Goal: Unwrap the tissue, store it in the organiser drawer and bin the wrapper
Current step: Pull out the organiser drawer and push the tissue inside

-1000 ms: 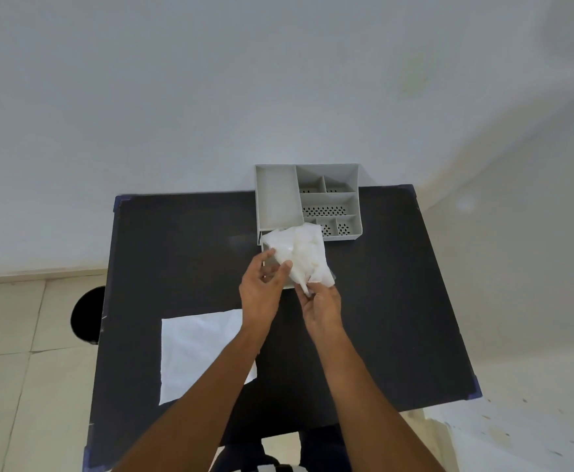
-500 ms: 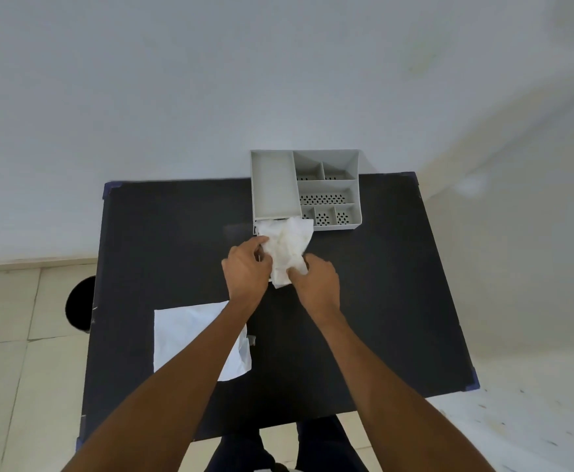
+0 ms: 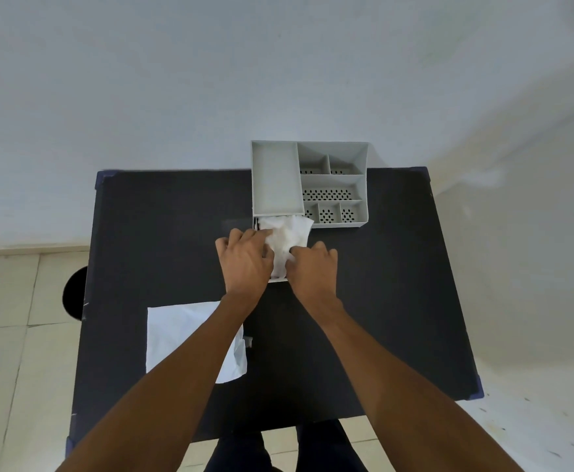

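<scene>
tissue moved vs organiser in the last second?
Yes. The tissue has come down from in front of the organiser into the pulled-out drawer at its base, with the left hand and right hand pressing on it.

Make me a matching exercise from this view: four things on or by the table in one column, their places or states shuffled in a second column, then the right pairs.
Things:
1. tissue
2. organiser
3. wrapper
4. bin

Places or states:
A. on the floor, left of the table
B. lying flat near the table's front left, partly under the left forearm
C. pressed by the left hand and right hand into the pulled-out drawer
D. at the table's far edge, top compartments empty

Pairs: 1-C, 2-D, 3-B, 4-A
</scene>
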